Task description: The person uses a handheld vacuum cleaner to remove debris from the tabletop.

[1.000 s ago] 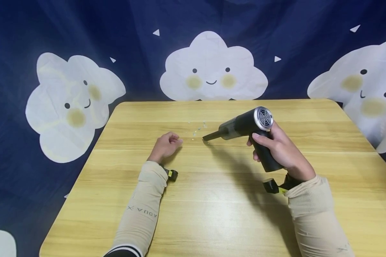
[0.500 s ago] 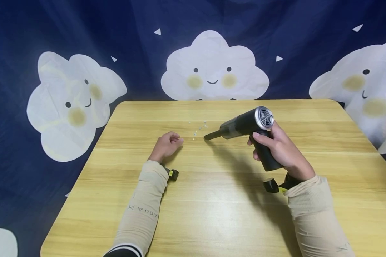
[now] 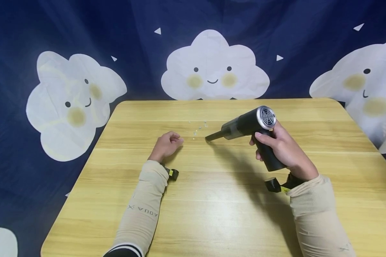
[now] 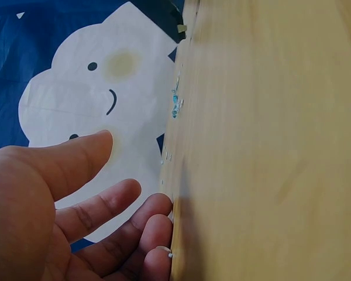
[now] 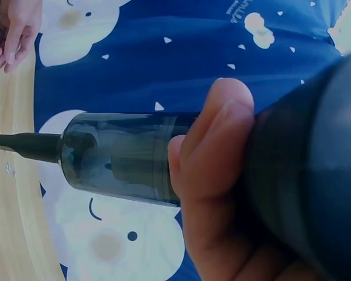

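My right hand (image 3: 278,144) grips the handle of a black handheld vacuum (image 3: 249,123) with a silver vented end cap. Its narrow nozzle points down and left, the tip right at the tabletop. In the right wrist view the vacuum's clear dust cup (image 5: 123,155) shows behind the fingers. Small pale and bluish scraps (image 3: 195,133) lie scattered on the wood just left of the nozzle tip. My left hand (image 3: 166,144) rests at the table to the left of the scraps, fingers loosely curled and holding nothing. The left wrist view shows its fingertips (image 4: 158,205) low at the table surface.
The light wood table (image 3: 193,214) has rounded far corners. Behind it hangs a dark blue cloth (image 3: 135,46) printed with white smiling clouds. A small black wrist camera (image 3: 173,174) sits on the left wrist, another camera (image 3: 272,185) on the right.
The vacuum and my right hand have shifted slightly to the right, the nozzle tip drawing a little away from the scraps. My left hand stays where it was.
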Tool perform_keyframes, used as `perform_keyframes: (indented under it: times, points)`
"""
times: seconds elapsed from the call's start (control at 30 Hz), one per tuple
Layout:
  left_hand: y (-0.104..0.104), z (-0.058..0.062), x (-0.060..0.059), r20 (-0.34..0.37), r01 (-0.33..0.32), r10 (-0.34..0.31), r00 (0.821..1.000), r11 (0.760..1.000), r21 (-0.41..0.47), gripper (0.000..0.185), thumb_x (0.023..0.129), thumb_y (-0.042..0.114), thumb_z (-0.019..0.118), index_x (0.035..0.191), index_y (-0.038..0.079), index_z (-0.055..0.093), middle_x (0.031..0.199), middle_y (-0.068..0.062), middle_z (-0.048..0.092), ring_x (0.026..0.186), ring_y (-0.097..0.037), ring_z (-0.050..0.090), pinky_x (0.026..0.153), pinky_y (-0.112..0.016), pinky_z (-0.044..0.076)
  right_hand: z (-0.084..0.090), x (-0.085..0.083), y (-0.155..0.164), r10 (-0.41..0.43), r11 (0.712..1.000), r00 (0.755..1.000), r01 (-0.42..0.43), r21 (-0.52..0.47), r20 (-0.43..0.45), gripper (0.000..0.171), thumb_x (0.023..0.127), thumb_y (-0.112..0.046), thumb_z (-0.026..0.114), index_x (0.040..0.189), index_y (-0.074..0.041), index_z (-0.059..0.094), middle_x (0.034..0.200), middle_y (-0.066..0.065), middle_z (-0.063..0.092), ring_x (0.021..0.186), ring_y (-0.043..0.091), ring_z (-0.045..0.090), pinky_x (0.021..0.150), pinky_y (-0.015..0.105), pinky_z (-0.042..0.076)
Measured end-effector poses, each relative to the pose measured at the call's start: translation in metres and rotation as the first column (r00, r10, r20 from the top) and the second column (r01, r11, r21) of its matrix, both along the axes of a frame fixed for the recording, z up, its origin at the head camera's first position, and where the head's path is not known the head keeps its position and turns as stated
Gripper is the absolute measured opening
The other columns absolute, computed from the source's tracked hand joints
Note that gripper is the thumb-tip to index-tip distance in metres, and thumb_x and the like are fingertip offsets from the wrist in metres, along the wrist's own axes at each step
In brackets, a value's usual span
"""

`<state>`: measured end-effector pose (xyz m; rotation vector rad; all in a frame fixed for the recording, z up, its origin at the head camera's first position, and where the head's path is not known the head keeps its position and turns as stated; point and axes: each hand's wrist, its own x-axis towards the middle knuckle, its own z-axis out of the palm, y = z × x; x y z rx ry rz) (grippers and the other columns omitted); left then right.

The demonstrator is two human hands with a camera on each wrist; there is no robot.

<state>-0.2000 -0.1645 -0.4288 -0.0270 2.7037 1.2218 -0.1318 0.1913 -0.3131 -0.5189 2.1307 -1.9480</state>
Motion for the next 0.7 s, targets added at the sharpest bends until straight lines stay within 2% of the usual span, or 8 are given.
perform_keyframes:
  times: [0.2,0.5,0.7]
  points:
    - [0.0011,-0.0001,-0.0011,-0.007,0.000,0.000,1.000,1.000,-0.008,0.038,0.096,0.036,0.059,0.121,0.007,0.059,0.113,-0.008,0.062,0.107,-0.025,0.056,0.094,-0.040,0.045,0.0017,0.0020,0.0019,0.008,1.000,1.000,-0.008,0.012,-0.007,0.037,0.102,-0.014,0.049,0.136,-0.014,0.036,0.089,0.029,0.052,0.051,0.032,0.056,0.049,0.039,0.052]
    - [0.0013,0.0012,-0.0003,0.002,-0.001,0.001,1.000,1.000,-0.017,0.039,0.097,0.037,0.059,0.122,0.007,0.058,0.114,-0.008,0.062,0.108,-0.026,0.056,0.095,-0.040,0.044,0.0034,0.0033,0.0034,0.015,1.000,1.000,-0.015,0.020,-0.017,0.037,0.101,-0.012,0.049,0.135,-0.013,0.035,0.088,0.025,0.053,0.049,0.034,0.055,0.048,0.039,0.052]
    - [0.0013,0.0021,0.0000,0.005,0.007,-0.007,1.000,1.000,-0.013,0.040,0.097,0.036,0.058,0.124,0.006,0.057,0.116,-0.009,0.061,0.109,-0.026,0.055,0.095,-0.041,0.044,0.0039,0.0043,0.0042,0.016,0.999,1.000,-0.015,0.039,-0.020,0.038,0.102,-0.013,0.049,0.137,-0.013,0.034,0.089,0.027,0.052,0.050,0.033,0.055,0.048,0.039,0.052]
